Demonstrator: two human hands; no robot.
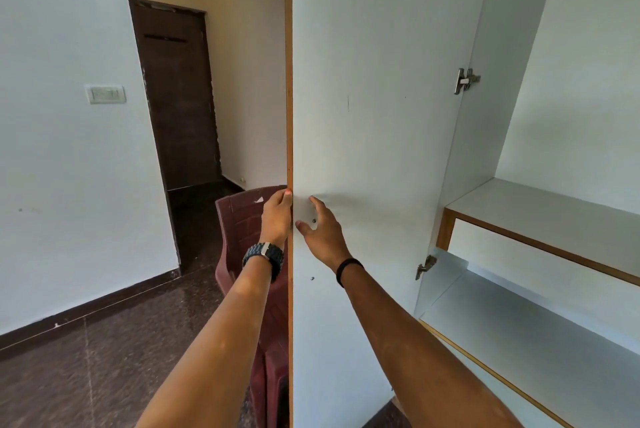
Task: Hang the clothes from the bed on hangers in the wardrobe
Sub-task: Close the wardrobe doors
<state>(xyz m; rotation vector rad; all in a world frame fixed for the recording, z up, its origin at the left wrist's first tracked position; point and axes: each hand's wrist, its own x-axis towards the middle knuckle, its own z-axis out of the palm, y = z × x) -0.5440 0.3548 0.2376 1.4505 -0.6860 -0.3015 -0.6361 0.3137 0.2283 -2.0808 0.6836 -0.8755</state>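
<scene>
The white wardrobe door [374,88] stands swung open in front of me, its wood-coloured edge facing me. My left hand [277,216] is on the outer side of that edge, its fingers hidden behind the door. My right hand [320,225] lies against the door's inner face with fingers spread, next to a small screw. The wardrobe interior [571,116] on the right shows white shelves [540,206]. No clothes, hangers or bed are in view.
A maroon plastic chair [242,219] stands just behind the open door. A dark wooden room door [176,98] is at the back left, with a light switch [105,94] on the white wall. The floor [104,375] is dark polished stone.
</scene>
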